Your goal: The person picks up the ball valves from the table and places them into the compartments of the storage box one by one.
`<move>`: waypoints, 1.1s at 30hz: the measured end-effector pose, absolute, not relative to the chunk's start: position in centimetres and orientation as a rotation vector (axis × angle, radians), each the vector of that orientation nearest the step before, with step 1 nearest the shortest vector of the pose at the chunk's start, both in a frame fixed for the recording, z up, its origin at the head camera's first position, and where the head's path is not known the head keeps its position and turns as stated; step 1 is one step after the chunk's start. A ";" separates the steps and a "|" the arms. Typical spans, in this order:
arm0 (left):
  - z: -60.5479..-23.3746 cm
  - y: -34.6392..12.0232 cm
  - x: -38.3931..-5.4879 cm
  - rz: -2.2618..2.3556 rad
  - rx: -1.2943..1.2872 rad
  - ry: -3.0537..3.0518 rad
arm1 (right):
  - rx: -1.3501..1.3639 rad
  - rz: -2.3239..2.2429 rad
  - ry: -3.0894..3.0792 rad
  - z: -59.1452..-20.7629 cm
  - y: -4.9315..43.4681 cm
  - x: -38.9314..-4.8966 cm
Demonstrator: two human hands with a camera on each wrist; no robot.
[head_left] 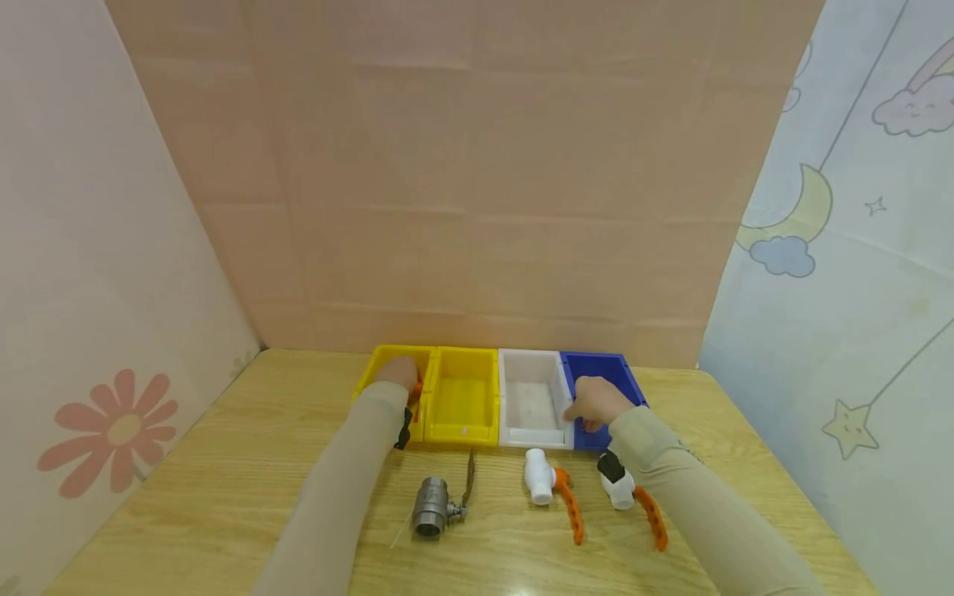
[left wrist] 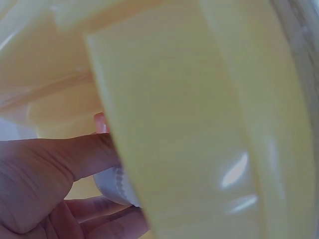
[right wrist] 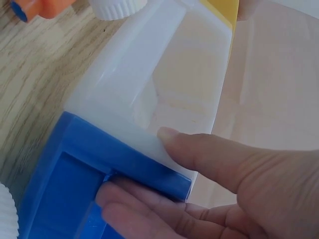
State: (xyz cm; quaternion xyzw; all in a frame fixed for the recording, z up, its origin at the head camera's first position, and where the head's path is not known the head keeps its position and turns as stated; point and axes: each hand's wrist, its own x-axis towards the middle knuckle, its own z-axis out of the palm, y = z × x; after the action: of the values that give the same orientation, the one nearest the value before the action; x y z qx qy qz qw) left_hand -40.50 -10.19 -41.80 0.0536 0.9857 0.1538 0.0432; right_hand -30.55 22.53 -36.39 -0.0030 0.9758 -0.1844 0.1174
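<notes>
My left hand (head_left: 399,372) reaches into the left yellow bin (head_left: 363,381). In the left wrist view, thumb and fingers hold a white ribbed plastic valve (left wrist: 110,184) with an orange-red part (left wrist: 101,123); the bin wall hides the rest. My right hand (head_left: 599,401) straddles the adjoining walls of the white bin (head_left: 537,436) and the blue bin (right wrist: 124,154), thumb on the white side and fingers inside the blue one, pinching the walls. In front lie a metal ball valve (head_left: 431,507) and two white plastic valves (head_left: 538,478) (head_left: 619,490) with orange handles.
A second yellow bin (head_left: 462,434) sits between the left yellow bin and the white one, all in a row. Behind them rises a tan backdrop (head_left: 477,207). Patterned sheets (head_left: 894,290) flank the wooden table (head_left: 224,463).
</notes>
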 end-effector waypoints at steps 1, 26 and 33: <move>-41.7 -10.2 -40.4 0.456 0.160 3.016 | -0.012 -0.542 2.854 -36.4 22.6 -30.5; -41.6 -10.1 -39.8 0.266 0.125 3.059 | -0.025 -0.514 2.843 -36.0 22.5 -30.1; -41.2 -10.1 -39.7 0.284 0.090 3.025 | -0.023 -0.545 2.836 -35.7 22.6 -30.0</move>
State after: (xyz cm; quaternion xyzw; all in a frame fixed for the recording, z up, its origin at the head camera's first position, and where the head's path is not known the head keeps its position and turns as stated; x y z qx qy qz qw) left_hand -39.71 -10.12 -41.20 0.0297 0.9939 0.0933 0.0509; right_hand -29.95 22.63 -35.73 -0.0079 0.9742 -0.1871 0.1263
